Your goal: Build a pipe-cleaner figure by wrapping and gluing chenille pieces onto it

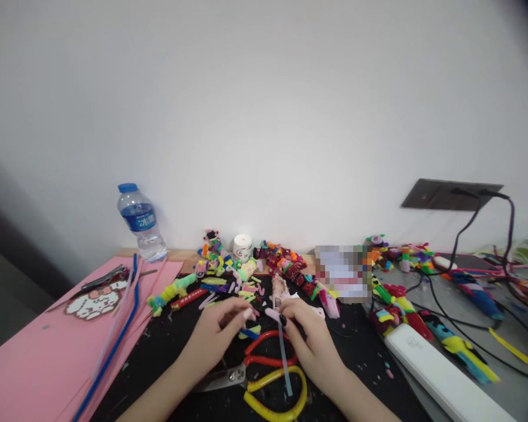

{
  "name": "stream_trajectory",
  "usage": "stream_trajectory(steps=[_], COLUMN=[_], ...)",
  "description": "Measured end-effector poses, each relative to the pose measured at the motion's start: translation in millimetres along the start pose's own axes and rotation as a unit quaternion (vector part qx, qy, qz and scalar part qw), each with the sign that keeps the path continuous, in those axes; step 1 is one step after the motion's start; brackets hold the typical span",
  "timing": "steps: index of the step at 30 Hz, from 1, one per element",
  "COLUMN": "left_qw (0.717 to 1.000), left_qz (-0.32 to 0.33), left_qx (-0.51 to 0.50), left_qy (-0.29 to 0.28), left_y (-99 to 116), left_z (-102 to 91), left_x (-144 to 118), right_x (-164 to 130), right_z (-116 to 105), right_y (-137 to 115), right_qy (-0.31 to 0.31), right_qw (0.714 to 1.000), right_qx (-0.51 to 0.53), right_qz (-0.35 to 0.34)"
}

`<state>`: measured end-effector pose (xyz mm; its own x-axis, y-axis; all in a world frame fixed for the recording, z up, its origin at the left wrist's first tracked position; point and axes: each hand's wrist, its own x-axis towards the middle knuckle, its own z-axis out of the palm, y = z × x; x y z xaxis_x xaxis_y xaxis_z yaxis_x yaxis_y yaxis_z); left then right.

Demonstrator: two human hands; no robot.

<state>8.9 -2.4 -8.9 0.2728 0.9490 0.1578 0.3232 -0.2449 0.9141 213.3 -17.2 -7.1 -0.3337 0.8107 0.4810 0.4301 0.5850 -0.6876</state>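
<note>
My left hand (220, 329) is curled, thumb and forefinger pressed together; whatever small thing sits between them is too small to name. Opposite it, my right hand (310, 337) pinches a short lilac pipe cleaner piece (271, 315), with a small black spot at the fingertips. A thin translucent strip (286, 366) hangs down from the same fingers; whether it is gripped too is hard to see. Below both hands lie scissors (297, 404) with one red and one yellow handle loop, on a black mat (167, 363). A blue piece (249, 334) lies near my left fingertips.
Cut pipe cleaner bits and fuzzy figures (171, 292) lie behind my hands. A water bottle (143, 225) and pink sheets (30, 363) with long pipe cleaners (134, 310) are left. A white power strip (440, 372), black cables (440, 313) and more figures (460, 346) are right.
</note>
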Motion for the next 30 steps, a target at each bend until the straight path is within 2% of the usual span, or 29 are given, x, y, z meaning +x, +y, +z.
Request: stream_trajectory(steps=[2, 3, 5, 8, 12, 14, 17, 21, 23, 25, 30], left_qw=[0.993, 0.986, 0.971, 0.950, 0.930, 0.933, 0.961, 0.997, 0.999, 0.997, 0.997], left_qz=[0.027, 0.042, 0.090, 0.144, 0.178, 0.178, 0.151, 0.042, -0.007, -0.028, -0.015], left_qx=[0.093, 0.140, 0.211, 0.278, 0.320, 0.308, 0.233, 0.054, -0.025, -0.065, -0.059], left_qy=[0.069, 0.080, 0.063, -0.002, -0.045, -0.045, -0.018, 0.036, 0.029, 0.010, -0.055], left_y=[-9, -14, -20, -22, -18, -17, -17, -16, -13, -8, 5], left_z=[-7.3, -10.4, -13.9, -12.1, -4.9, -3.2, -3.2, -3.0, -1.1, 1.8, 8.9], left_x=[4, 7, 11, 16, 20, 20, 20, 19, 18, 16, 9], right_x=[1, 1, 2, 2, 2, 2, 3, 4, 3, 2, 0], right_z=[-1, -2, -2, -1, 0, -1, -1, -3, -3, -3, -3], right_y=[2, 3, 4, 5, 6, 6, 6, 6, 4, 2, 0], right_qy=[0.017, 0.018, 0.012, 0.006, -0.001, -0.003, -0.011, -0.032, -0.047, -0.060, -0.067], right_qw=[1.000, 1.000, 1.000, 1.000, 0.999, 0.999, 0.999, 0.999, 0.998, 0.997, 0.997], right_qx=[-0.008, -0.012, -0.016, -0.019, -0.028, -0.031, -0.035, -0.039, -0.044, -0.049, -0.043], right_qz=[0.013, 0.015, 0.016, 0.017, 0.024, 0.025, 0.027, 0.016, 0.007, 0.002, 0.001])
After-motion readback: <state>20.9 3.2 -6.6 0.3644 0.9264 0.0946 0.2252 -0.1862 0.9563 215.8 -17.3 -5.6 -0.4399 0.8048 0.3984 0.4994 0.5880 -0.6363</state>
